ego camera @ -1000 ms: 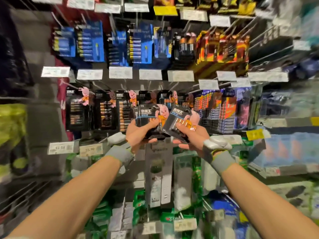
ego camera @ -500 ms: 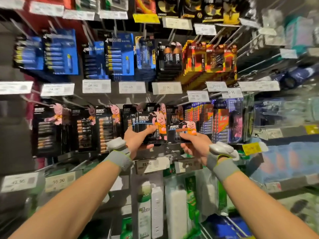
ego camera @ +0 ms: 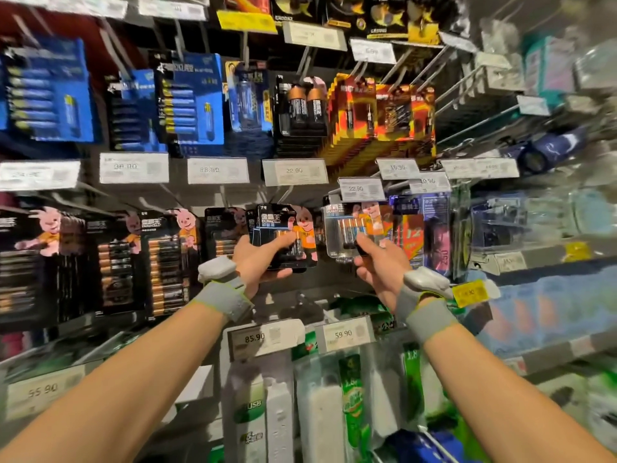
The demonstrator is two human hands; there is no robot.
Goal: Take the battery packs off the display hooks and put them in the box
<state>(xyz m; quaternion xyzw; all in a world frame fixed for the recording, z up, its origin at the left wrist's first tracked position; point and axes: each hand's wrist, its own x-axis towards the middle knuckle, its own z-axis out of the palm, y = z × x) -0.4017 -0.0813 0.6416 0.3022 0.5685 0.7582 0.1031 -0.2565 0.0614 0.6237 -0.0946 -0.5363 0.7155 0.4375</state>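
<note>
My left hand [ego camera: 257, 262] grips a small stack of black battery packs [ego camera: 280, 225] with a pink bunny on the card, thumb across the front. My right hand [ego camera: 380, 265] pinches another battery pack [ego camera: 350, 225] with a clear blister at its lower edge, close under a white price tag [ego camera: 360, 188] on a hook. Both packs are held up in front of the middle row of hooks. More black bunny packs [ego camera: 163, 262] hang to the left. No box is in view.
Blue battery packs [ego camera: 190, 101] and orange-red packs [ego camera: 380, 115] hang on the upper row. White power strips [ego camera: 277, 416] and green-labelled packages [ego camera: 354, 402] hang below my wrists. Bare metal hooks [ego camera: 467, 91] stick out at upper right. Shelves run along the right edge.
Both hands have risen with their packs toward the hook row and moved apart. The right pack has turned from tilted to upright near the hook's price tag.
</note>
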